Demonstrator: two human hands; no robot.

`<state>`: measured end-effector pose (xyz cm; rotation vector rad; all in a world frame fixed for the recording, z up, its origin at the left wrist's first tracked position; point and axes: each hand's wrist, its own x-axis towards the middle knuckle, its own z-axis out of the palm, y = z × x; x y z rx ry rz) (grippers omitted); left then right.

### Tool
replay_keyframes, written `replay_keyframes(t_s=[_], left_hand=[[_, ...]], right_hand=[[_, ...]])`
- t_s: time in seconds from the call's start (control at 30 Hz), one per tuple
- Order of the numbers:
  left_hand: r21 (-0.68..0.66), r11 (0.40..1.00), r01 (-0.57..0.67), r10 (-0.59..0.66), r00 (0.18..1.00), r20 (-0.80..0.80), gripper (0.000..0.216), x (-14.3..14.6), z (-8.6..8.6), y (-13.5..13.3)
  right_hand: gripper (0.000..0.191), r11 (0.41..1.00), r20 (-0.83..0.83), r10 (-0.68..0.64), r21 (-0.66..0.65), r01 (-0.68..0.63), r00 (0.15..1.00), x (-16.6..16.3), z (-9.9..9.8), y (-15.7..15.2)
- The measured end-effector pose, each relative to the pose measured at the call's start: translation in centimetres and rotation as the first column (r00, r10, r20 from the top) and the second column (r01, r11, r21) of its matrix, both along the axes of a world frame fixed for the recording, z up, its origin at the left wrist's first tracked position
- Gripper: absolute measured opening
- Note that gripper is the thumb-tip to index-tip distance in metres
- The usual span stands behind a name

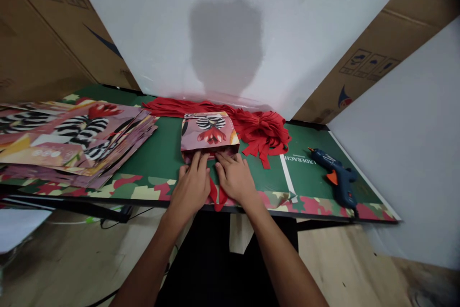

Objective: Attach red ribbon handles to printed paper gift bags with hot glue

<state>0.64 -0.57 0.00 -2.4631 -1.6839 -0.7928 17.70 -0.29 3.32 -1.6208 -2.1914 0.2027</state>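
A small printed box or paper bag (pixel 210 134), pinkish with a zebra-striped figure and a red flower, lies on the green table, its dark open side facing me. At that near edge are the fingertips of my left hand (pixel 192 182), fingers stretched forward. My right hand (pixel 236 177) reaches the same edge from the right, fingers also extended. The fingertips are partly hidden in the opening, so what they press there is unclear. Between my hands a red ribbon loop (pixel 217 198) hangs down toward the table's front edge.
Flat printed bags (pixel 82 130) are stacked at left. Behind and right of the box lie red ribbons (pixel 264 130), some bundled. A blue glue gun (pixel 339 177) with an orange trigger rests at right. A white panel (pixel 161 24) and cardboard (pixel 46 24) stand behind the table (pixel 143 153).
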Motion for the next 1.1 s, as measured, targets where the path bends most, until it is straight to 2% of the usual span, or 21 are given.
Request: replay_keyframes(t_s=[0.13,0.2,0.3,0.37,0.5,0.63,0.8,1.0,1.1], left_hand=[[-0.029,0.997,-0.072,0.074,0.995,0.074,0.049,0.3,0.5,-0.2],[-0.066,0.993,-0.097,0.104,0.989,0.106,0.050,0.4,0.6,-0.3],[-0.079,0.993,-0.090,0.101,0.983,0.151,0.049,0.4,0.7,-0.3],[-0.039,0.997,-0.068,0.074,0.977,0.200,0.044,0.3,0.8,-0.4],[0.107,0.992,-0.068,0.023,0.927,0.375,0.028,-0.2,1.1,-0.8],[0.059,0.992,-0.112,0.061,0.828,0.557,0.015,-0.8,1.5,-1.2],[-0.080,0.988,-0.130,0.151,0.749,0.645,0.015,-1.3,1.9,-1.5],[-0.185,0.982,-0.023,0.133,0.781,0.610,0.023,-1.4,2.6,-1.8],[-0.217,0.976,-0.002,0.134,0.791,0.597,0.021,-1.4,2.7,-1.8]], right_hand=[[0.050,0.996,-0.123,-0.071,0.041,0.077,0.990,0.1,-0.7,0.2],[0.048,0.993,-0.133,-0.106,0.037,0.112,0.985,0.0,-1.1,0.3],[0.046,0.993,-0.148,-0.108,0.040,0.115,0.983,-0.1,-1.3,0.4],[0.046,0.991,-0.240,-0.079,0.087,0.103,0.967,0.0,-1.2,0.2],[0.041,0.957,-0.528,-0.072,0.203,0.208,0.846,0.6,-0.9,0.0],[0.028,0.925,-0.675,-0.120,0.190,0.329,0.728,1.1,-1.0,0.1],[0.034,0.950,-0.679,-0.200,0.044,0.311,0.706,1.3,-1.2,0.0],[0.031,0.976,-0.647,-0.177,-0.019,0.217,0.741,1.4,-0.8,-0.2],[0.025,0.987,-0.693,-0.145,-0.057,0.147,0.706,1.5,-0.7,-0.3]])
